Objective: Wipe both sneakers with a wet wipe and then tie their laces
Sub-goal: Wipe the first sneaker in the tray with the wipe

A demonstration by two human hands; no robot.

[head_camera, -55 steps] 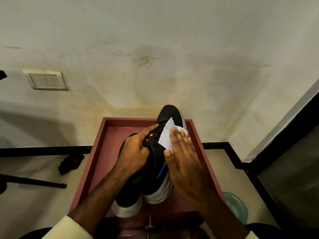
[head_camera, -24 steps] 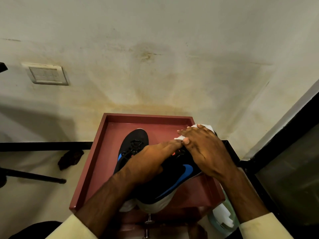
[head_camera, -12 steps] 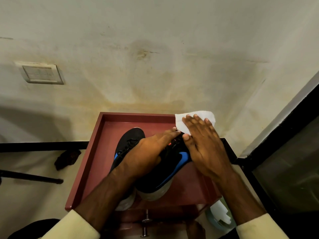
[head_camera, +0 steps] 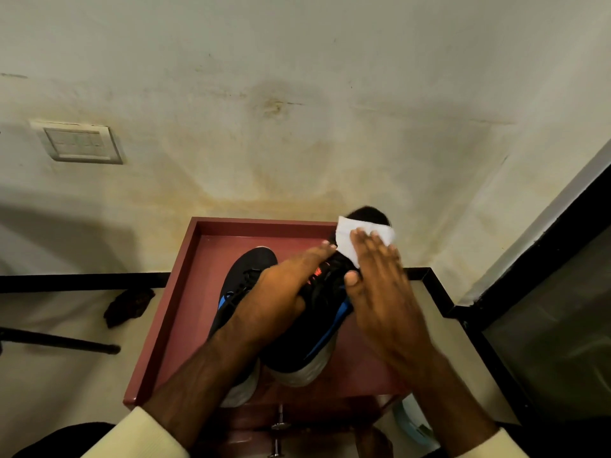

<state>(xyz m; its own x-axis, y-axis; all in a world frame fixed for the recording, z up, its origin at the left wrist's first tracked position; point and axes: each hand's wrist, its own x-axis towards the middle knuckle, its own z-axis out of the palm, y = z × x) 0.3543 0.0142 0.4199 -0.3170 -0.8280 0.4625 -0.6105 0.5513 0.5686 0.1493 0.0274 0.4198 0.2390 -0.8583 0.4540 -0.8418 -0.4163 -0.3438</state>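
Head view: the right grip (head_camera: 383,292) is spread flat with straight fingers, pressing the wet wipe (head_camera: 347,234) onto the toe of the tilted sneaker (head_camera: 317,328). The left grip (head_camera: 284,292) lies over that sneaker's lace area with fingers stretched out, steadying it. The second sneaker (head_camera: 251,269) lies just beside it to the left on the red desk (head_camera: 198,292). Assessment: wiping of the tilted sneaker is in progress. Whether the second sneaker is wiped cannot be determined. No tied bow is visible, so both lacings are judged outstanding.
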